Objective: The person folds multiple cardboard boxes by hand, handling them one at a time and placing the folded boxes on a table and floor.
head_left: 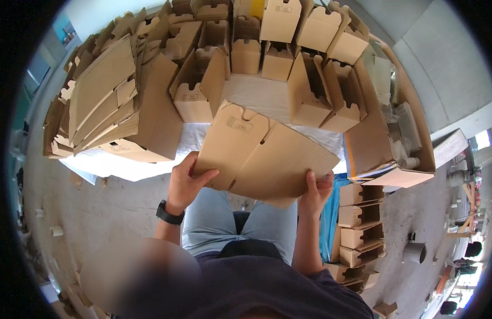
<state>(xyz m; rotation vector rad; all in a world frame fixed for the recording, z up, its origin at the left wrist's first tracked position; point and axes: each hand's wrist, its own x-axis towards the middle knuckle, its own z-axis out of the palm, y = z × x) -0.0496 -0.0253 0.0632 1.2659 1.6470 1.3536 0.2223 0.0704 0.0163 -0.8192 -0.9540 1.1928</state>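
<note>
A flattened brown cardboard box (256,151) is held up over my lap, tilted, with a notched upper edge and a small printed patch near its top left. My left hand (187,182) grips its lower left side, thumb on the front face and fingers behind. At its lower right corner my right hand (316,192) is closed on the edge, thumb in front. Just beyond it, folded open-topped cardboard boxes (199,108) stand on the white-covered table (259,93). To the left leans a stack of flat cardboard sheets (105,95).
Rows of folded boxes (246,56) fill the far part of the table. A large carton (373,141) with assorted items stands at the right. Beside my right arm, more boxes (357,218) are stacked near a blue plastic sheet (329,218). A grey bucket (414,252) lies on the floor.
</note>
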